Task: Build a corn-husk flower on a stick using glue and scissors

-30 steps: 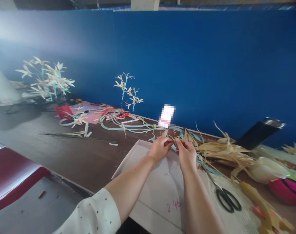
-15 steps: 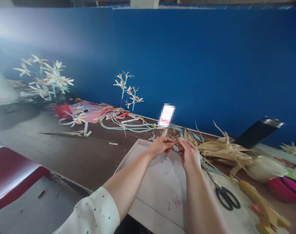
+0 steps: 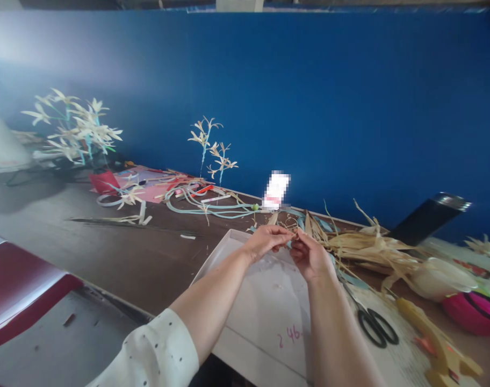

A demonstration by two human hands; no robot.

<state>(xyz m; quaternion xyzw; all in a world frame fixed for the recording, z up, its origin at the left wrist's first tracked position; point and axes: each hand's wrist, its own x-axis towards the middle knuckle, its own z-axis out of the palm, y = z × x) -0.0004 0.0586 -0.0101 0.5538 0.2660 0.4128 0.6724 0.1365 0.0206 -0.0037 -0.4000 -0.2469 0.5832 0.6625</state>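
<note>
Both hands meet above the far edge of a shallow white box lid (image 3: 265, 301) on the bench (image 3: 120, 252); left hand (image 3: 266, 242) and right hand (image 3: 309, 257) face each other, fingertips nearly touching; between them a thin dry husk strip (image 3: 294, 233), small and partly hidden; left fingers (image 3: 283, 232) pinched together on its left end; right fingers (image 3: 299, 244) curled shut on the other end, thumb side up; the strip's long axis runs roughly left to right, hand to hand, so neither hand is nearer, both are on it; forearms come in from the lower edge, left one angled in with a dotted white sleeve (image 3: 156, 355), right one straighter; wrists raised, hands off the lid surface. Just beyond the fingers lies a pile of dried husks (image 3: 366, 247); black scissors (image 3: 376, 325) lie near the right forearm; finished straw flowers (image 3: 213, 148) stand well apart by the blue wall (image 3: 350, 107).
</note>
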